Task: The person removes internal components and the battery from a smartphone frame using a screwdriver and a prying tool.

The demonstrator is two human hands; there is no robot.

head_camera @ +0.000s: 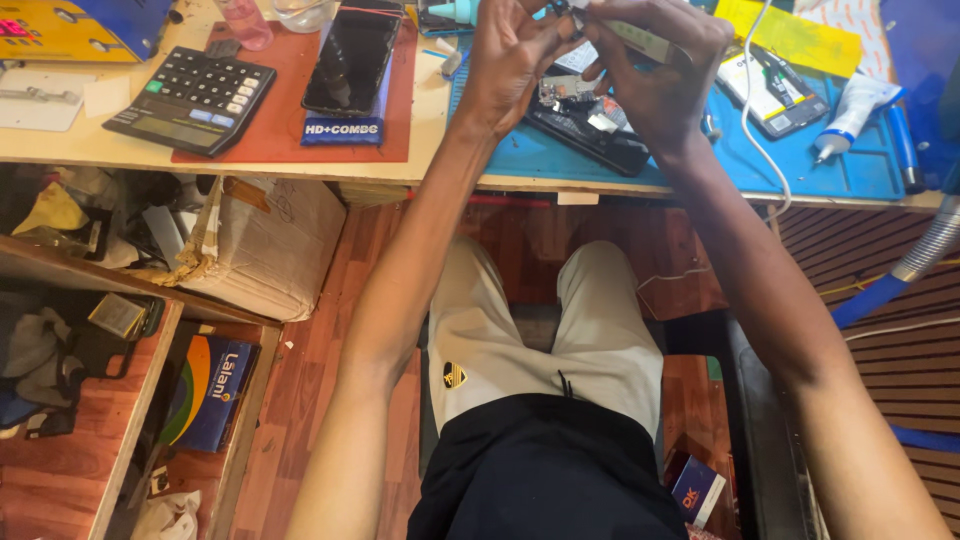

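Holding a slim grey tool (pixel 640 38) pinched in its fingers, the right hand (pixel 655 75) works above an opened black phone (pixel 590 130) lying on the blue mat (pixel 850 165) at the far edge of the surface. The left hand (pixel 510 60) curls in beside it, fingers pressed together, seemingly steadying a small part I cannot make out. Exposed metal parts show inside the phone. A calculator (pixel 190 100) sits far left.

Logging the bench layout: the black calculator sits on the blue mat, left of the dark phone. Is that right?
Not quite. The black calculator does lie left of the dark phone, but on the red mat, not the blue one. The blue mat is further right, under the hands. The head view shows this.
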